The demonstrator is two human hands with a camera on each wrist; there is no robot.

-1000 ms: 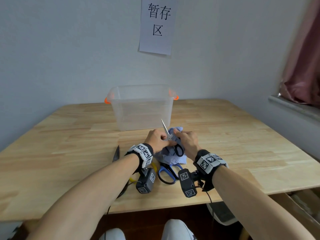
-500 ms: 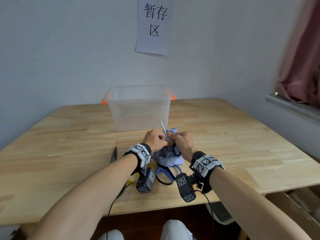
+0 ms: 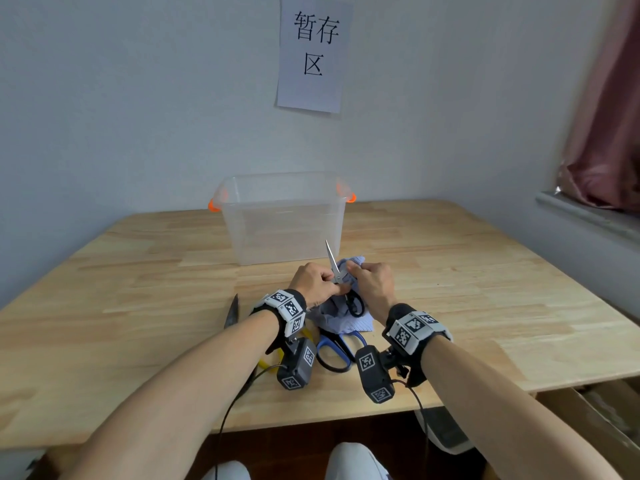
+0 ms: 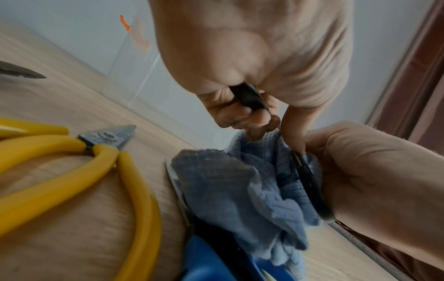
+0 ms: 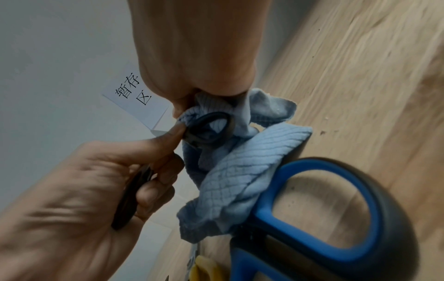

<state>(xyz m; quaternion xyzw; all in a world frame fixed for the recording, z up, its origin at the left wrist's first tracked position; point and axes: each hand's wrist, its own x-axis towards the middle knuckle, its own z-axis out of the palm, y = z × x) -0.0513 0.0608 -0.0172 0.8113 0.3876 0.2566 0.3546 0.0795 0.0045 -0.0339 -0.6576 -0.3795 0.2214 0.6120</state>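
Observation:
Small black-handled scissors (image 3: 333,263) stand blade-up between both hands over the wooden table (image 3: 467,289). My left hand (image 3: 315,282) grips one black handle loop (image 4: 248,98), and its thumb touches the other loop (image 5: 207,129). My right hand (image 3: 372,284) pinches a crumpled light blue cloth (image 3: 341,322) against the scissors near the pivot. The cloth (image 5: 242,167) hangs down over the second loop (image 4: 310,186) and onto the table. The right hand's fingertips are buried in the cloth.
Blue-handled scissors (image 3: 334,353) lie under the cloth by my wrists. Yellow-handled pliers (image 4: 100,157) and a dark blade (image 3: 233,311) lie to their left. A clear bin (image 3: 284,216) with orange clips stands behind the hands. A paper sign (image 3: 313,53) hangs on the wall.
Both hands stay together at the scissors and cloth, shifting only slightly. The blade still points up.

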